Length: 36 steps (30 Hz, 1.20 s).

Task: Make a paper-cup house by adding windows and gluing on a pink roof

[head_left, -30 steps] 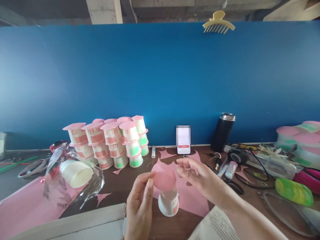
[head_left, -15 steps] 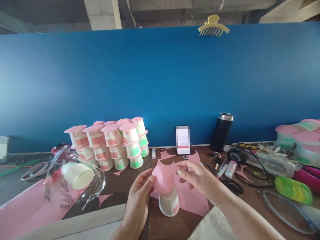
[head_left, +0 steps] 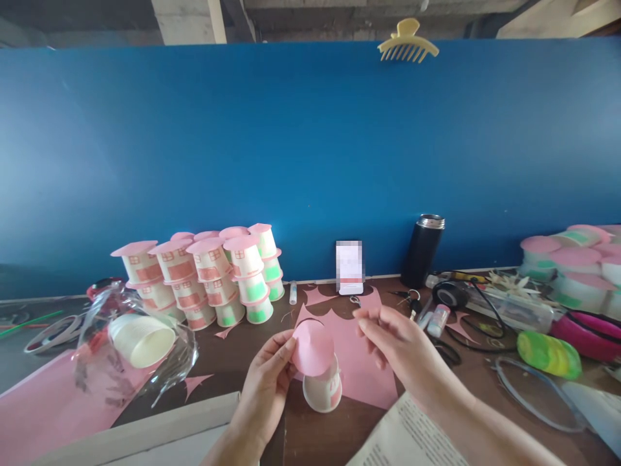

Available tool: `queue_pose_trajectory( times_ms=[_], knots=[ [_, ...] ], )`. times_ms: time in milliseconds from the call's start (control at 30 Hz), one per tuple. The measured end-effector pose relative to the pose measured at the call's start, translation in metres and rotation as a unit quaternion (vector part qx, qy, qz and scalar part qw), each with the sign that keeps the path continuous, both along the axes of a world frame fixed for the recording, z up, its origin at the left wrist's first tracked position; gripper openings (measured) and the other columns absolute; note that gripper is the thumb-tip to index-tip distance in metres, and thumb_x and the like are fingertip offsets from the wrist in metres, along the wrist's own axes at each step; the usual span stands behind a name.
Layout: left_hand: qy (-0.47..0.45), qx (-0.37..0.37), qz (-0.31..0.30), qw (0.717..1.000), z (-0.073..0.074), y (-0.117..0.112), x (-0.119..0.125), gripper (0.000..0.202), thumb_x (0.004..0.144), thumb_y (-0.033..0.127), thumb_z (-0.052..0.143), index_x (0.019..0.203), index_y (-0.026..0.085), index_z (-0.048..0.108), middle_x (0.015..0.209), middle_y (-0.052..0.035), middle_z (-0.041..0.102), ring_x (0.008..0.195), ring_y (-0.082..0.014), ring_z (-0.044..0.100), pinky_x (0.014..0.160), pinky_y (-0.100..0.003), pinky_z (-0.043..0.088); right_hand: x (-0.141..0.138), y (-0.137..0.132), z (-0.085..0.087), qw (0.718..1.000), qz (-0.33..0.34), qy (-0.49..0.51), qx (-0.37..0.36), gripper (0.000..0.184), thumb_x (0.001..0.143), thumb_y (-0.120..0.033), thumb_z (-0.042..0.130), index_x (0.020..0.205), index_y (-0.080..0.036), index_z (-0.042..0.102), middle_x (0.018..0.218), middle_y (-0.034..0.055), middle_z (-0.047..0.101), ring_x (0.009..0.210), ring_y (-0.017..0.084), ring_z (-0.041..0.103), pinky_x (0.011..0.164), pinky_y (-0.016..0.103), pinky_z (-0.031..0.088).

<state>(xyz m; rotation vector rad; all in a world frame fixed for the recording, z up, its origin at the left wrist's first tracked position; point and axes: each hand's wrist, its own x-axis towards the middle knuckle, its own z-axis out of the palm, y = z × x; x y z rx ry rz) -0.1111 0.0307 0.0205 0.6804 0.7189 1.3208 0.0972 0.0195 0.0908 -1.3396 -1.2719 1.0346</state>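
My left hand (head_left: 269, 369) pinches the edge of a round pink paper piece (head_left: 314, 348), shaped like a shallow cone. The pink piece hangs over the top of an upside-down paper cup (head_left: 323, 393) with red window and door drawings, hiding its upper part. Whether the two touch, I cannot tell. To the right, my right hand (head_left: 388, 333) hovers apart from the piece, its fingers loosely curled and nothing visible in them. Beneath it lies a pink paper sheet (head_left: 363, 378) with rounded cutouts along its edge.
Stacked decorated cups with pink discs (head_left: 208, 272) stand at left. Loose cups (head_left: 140, 340) lie in clear plastic. A phone (head_left: 349, 268) and black bottle (head_left: 423, 252) stand by the blue partition (head_left: 310, 149). Scissors (head_left: 447, 353), keys and cables lie at right; a printed sheet (head_left: 412, 433) is in front.
My right hand has drawn away to the right from the pink cone. My left hand still holds the cone, now turned to show its rounder face. The camera view has shifted slightly.
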Motion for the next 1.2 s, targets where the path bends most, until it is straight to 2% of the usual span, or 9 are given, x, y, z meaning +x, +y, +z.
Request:
queue_pose_trajectory(
  times_ms=[67,167,233,333,500,700,867,1000,1200],
  knots=[
    [-0.005,0.000,-0.005,1.000,0.000,0.000,0.001,0.019,0.078,0.029,0.076,0.088,0.014,0.069,0.081,-0.0022,0.064,0.068,-0.0082,0.055,0.063,-0.018,0.046,-0.002,-0.009,-0.023,0.998,-0.027,0.054,-0.018,0.025,0.085,-0.043,0.060,0.084,-0.018,0.063,0.062,-0.0038,0.056,0.046,0.007,0.043,0.043,0.020,0.036],
    [-0.016,0.005,-0.016,1.000,0.001,0.000,0.001,0.016,0.079,0.027,0.076,0.079,0.014,0.067,0.074,-0.0001,0.061,0.063,-0.0068,0.052,0.061,-0.017,0.045,-0.006,-0.017,-0.053,0.988,-0.070,0.132,-0.037,0.030,0.078,-0.044,0.066,0.092,-0.018,0.063,0.072,-0.0008,0.060,0.050,0.008,0.046,0.042,0.019,0.035],
    [-0.027,0.009,-0.015,0.999,0.001,0.001,0.000,0.015,0.080,0.026,0.075,0.077,0.014,0.066,0.070,0.0010,0.060,0.061,-0.0063,0.051,0.059,-0.017,0.045,-0.008,-0.020,-0.066,0.990,-0.057,0.128,-0.031,0.031,0.080,-0.046,0.066,0.094,-0.018,0.064,0.071,-0.0010,0.059,0.051,0.008,0.046,0.043,0.019,0.036],
    [-0.049,0.011,-0.009,0.999,-0.001,0.002,-0.002,0.012,0.082,0.024,0.073,0.077,0.014,0.067,0.066,0.0024,0.056,0.059,-0.0061,0.050,0.059,-0.017,0.046,-0.009,-0.023,-0.076,0.997,-0.007,0.074,-0.013,0.027,0.084,-0.045,0.062,0.089,-0.019,0.065,0.065,-0.0030,0.056,0.049,0.007,0.043,0.043,0.019,0.034],
    [-0.068,-0.018,-0.028,0.997,-0.007,0.002,-0.002,0.008,0.082,0.022,0.072,0.081,0.015,0.068,0.068,0.0023,0.057,0.059,-0.0065,0.051,0.058,-0.018,0.047,-0.009,-0.024,-0.083,0.997,0.040,0.056,-0.045,0.024,0.085,-0.041,0.063,0.080,-0.018,0.067,0.057,-0.0051,0.054,0.042,0.005,0.035,0.037,0.019,0.025],
    [-0.061,-0.032,-0.036,0.997,-0.008,-0.002,0.001,0.011,0.079,0.022,0.075,0.080,0.014,0.067,0.072,0.0016,0.059,0.063,-0.0069,0.054,0.060,-0.017,0.047,-0.018,-0.022,-0.078,0.988,0.045,0.127,-0.076,0.035,0.075,-0.049,0.073,0.081,-0.016,0.064,0.053,-0.0064,0.055,0.037,0.004,0.042,0.037,0.018,0.029],
    [-0.058,-0.029,-0.038,0.997,-0.007,-0.002,0.001,0.011,0.078,0.023,0.076,0.080,0.014,0.069,0.072,0.0019,0.060,0.062,-0.0071,0.054,0.059,-0.017,0.046,-0.024,-0.021,-0.074,0.976,0.042,0.188,-0.098,0.047,0.067,-0.054,0.078,0.092,-0.018,0.063,0.055,-0.0070,0.058,0.042,0.007,0.048,0.040,0.019,0.038],
    [-0.056,-0.025,-0.043,0.997,-0.006,-0.002,0.001,0.009,0.081,0.023,0.073,0.082,0.015,0.069,0.071,0.0021,0.059,0.062,-0.0067,0.053,0.061,-0.018,0.047,-0.025,-0.022,-0.074,0.968,0.058,0.211,-0.120,0.043,0.071,-0.049,0.078,0.095,-0.017,0.064,0.061,-0.0033,0.064,0.045,0.006,0.048,0.043,0.018,0.038],
    [-0.050,-0.024,-0.042,0.998,-0.006,-0.002,0.001,0.011,0.081,0.023,0.073,0.081,0.013,0.069,0.070,0.0025,0.057,0.062,-0.0062,0.052,0.062,-0.018,0.047,-0.024,-0.022,-0.074,0.959,0.078,0.231,-0.143,0.039,0.071,-0.046,0.079,0.091,-0.016,0.063,0.056,-0.0030,0.066,0.045,0.006,0.050,0.045,0.017,0.038]
  ],
)
